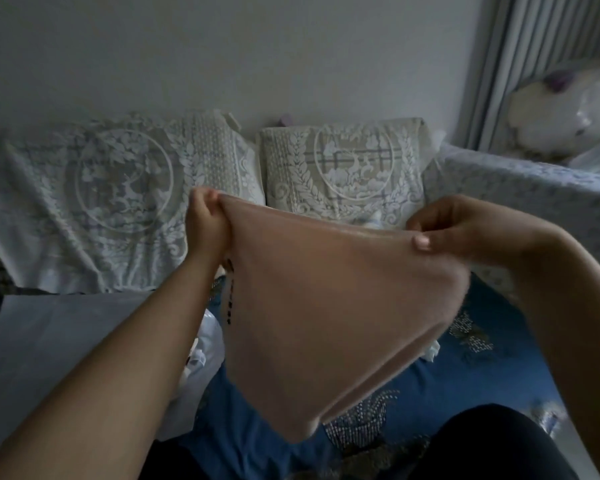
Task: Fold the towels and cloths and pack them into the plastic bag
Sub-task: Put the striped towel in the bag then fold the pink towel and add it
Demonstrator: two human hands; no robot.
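While both of my arms reach forward over the bed, I hold a pale pink cloth [326,306] up in the air between them, stretched along its top edge and hanging down to a rounded point above the blue bedcover [465,379]. My left hand [207,216] pinches the cloth's far left corner, fingers curled tight around a small bunch of fabric. My right hand [465,233] grips the opposite corner, thumb pressed on the near face of the cloth with the nail showing and the other fingers curled behind it. A short line of dark stitched marks runs down the cloth's left edge, just beside my left forearm. Below that forearm, on the bed, lies something white and crinkled that looks like a plastic bag [205,358], though most of it is hidden and I cannot tell whether it is open. A grey-white sheet [66,341] lies flat to the left of it. Two lace-covered pillows [343,171] lean against the wall at the head of the bed, and a white plush toy [565,112] sits by the grey curtain [520,46] at the far right.
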